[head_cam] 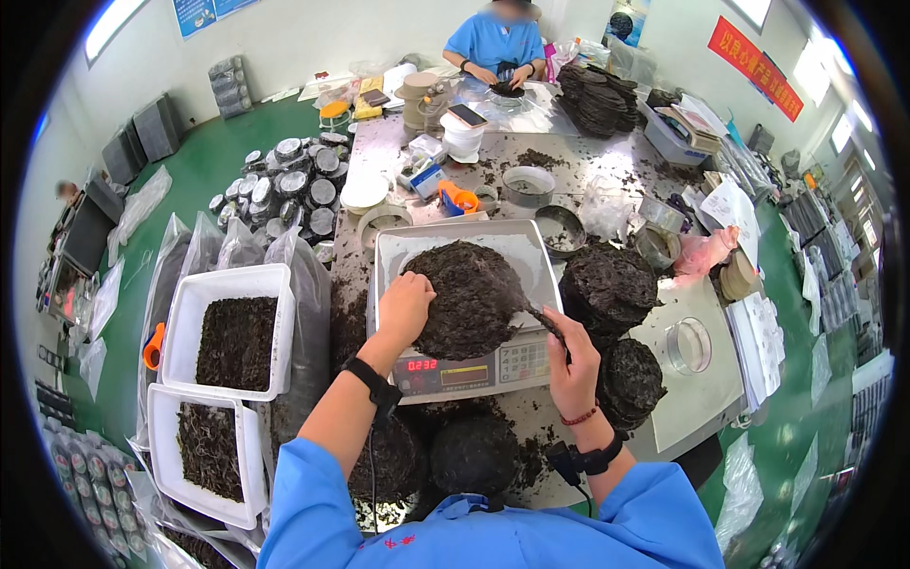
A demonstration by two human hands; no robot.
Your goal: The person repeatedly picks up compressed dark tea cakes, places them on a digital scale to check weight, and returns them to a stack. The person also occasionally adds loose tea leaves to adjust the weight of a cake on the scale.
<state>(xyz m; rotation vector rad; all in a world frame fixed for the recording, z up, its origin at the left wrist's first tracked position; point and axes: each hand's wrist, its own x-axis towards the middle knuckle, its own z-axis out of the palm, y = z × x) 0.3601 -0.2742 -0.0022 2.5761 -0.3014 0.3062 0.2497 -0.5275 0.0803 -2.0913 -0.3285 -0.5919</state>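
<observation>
A round, dark cake of what looks like dried seaweed lies over the pan of a digital scale. My left hand grips the cake's left edge, its fingertips curled onto the rim. At the opposite edge, my right hand pinches a thin dark strip of what seems to be the same material; its upper end touches the cake. Red digits glow on the scale's front panel. Stacked cakes stand just right of the scale, with a smaller stack below them.
White tubs of loose dark flakes stand at left, beside filled plastic bags. Metal rings, an orange tape dispenser and a phone lie beyond the scale. Across the table, a co-worker handles a dark cake. More cakes lie close before me.
</observation>
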